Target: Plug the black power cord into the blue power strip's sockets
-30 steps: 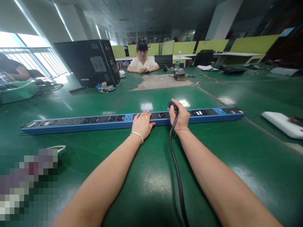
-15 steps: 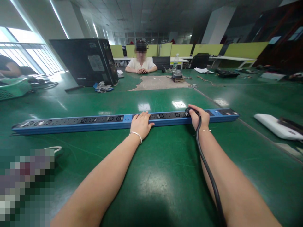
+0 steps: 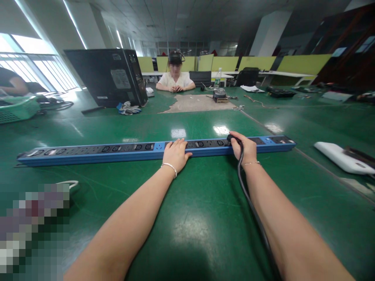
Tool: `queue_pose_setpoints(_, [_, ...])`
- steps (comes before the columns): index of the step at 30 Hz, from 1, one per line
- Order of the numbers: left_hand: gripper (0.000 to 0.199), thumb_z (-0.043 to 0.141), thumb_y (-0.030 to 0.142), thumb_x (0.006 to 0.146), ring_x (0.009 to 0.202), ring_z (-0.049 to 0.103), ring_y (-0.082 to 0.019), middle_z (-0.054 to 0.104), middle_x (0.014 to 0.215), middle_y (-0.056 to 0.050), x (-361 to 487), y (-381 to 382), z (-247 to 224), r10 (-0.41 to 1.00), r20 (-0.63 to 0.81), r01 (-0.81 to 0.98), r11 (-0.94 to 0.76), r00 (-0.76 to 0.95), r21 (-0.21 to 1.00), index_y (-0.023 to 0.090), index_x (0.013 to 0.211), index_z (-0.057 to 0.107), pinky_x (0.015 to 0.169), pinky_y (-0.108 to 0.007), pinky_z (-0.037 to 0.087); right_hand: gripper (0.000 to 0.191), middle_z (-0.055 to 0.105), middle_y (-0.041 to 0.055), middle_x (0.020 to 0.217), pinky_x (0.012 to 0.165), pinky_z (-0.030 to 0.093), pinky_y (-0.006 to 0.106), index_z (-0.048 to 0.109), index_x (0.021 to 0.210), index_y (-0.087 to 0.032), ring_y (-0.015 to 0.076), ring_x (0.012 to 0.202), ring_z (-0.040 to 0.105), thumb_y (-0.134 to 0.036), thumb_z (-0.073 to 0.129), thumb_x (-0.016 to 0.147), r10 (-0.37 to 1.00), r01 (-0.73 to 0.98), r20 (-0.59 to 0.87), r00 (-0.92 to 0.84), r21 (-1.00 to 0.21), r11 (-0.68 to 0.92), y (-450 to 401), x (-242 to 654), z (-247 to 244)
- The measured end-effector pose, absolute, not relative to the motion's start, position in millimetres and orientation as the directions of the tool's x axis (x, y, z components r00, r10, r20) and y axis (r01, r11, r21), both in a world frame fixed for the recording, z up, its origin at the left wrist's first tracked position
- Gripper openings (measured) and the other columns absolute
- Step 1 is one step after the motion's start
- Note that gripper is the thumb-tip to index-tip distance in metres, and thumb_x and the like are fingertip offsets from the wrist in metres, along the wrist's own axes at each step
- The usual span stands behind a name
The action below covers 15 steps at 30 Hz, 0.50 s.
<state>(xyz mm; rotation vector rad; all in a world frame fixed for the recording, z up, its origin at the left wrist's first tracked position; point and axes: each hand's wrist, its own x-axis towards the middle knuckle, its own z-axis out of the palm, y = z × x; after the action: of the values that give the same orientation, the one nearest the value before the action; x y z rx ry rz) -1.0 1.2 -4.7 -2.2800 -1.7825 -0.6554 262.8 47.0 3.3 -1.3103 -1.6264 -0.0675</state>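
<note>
A long blue power strip [image 3: 134,156] with black sockets lies across the green table. My left hand [image 3: 175,152] rests flat on top of its middle, fingers stretched out over the sockets and thumb along the near side. In my right hand [image 3: 244,146] a black plug [image 3: 230,137] is pinched between thumb and fingers, right at the sockets right of centre. Whether its pins sit in a socket is hidden. From the plug a black cable [image 3: 249,199] runs down along my right forearm to the bottom edge.
A blurred-out object [image 3: 35,218] lies at front left, a white device [image 3: 341,158] at right. Farther back are a black computer case [image 3: 102,78], gloves [image 3: 129,108], a green basket [image 3: 20,109] and a bottle [image 3: 217,78]. A person [image 3: 175,80] sits opposite; another is at far left.
My right hand has shifted slightly left along the strip with the plug, and the cable has swung left with it. My left hand stays in place on the strip.
</note>
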Motion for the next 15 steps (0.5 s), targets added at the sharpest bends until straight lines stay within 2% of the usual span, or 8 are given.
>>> queue_pose_setpoints(5, [0.045, 0.051, 0.041, 0.083, 0.127, 0.041, -0.022, 0.050, 0.134, -0.010, -1, 2, -6, 0.872, 0.451, 0.955, -0.270, 0.189, 0.121, 0.018, 0.122, 0.049, 0.106, -0.040, 0.026, 0.032, 0.070, 0.0039, 0.099, 0.087, 0.050, 0.036, 0.068, 0.102, -0.021, 0.0218, 0.091, 0.066, -0.026, 0.050, 0.076, 0.741, 0.782, 0.671, -0.011, -0.456, 0.425, 44, 268, 2])
queue_pose_setpoints(11, [0.045, 0.052, 0.039, 0.083, 0.128, 0.040, -0.022, 0.050, 0.134, -0.010, 0, 0, -5, 0.877, 0.445, 0.956, -0.264, 0.182, 0.128, 0.018, 0.122, 0.049, 0.106, -0.041, 0.025, 0.033, 0.067, 0.0028, 0.108, 0.092, 0.048, 0.036, 0.066, 0.105, -0.022, 0.0202, 0.098, 0.064, -0.024, 0.047, 0.078, 0.717, 0.800, 0.692, -0.084, -0.382, 0.463, 38, 264, 1])
queue_pose_setpoints(15, [0.044, 0.051, 0.039, 0.084, 0.128, 0.040, -0.022, 0.049, 0.135, -0.010, 1, -1, -4, 0.884, 0.432, 0.961, -0.250, 0.176, 0.121, 0.019, 0.123, 0.048, 0.106, -0.041, 0.025, 0.033, 0.066, 0.0030, 0.111, 0.091, 0.049, 0.037, 0.065, 0.107, -0.023, 0.0203, 0.098, 0.064, -0.025, 0.047, 0.079, 0.721, 0.805, 0.690, -0.059, -0.395, 0.443, 36, 262, -4])
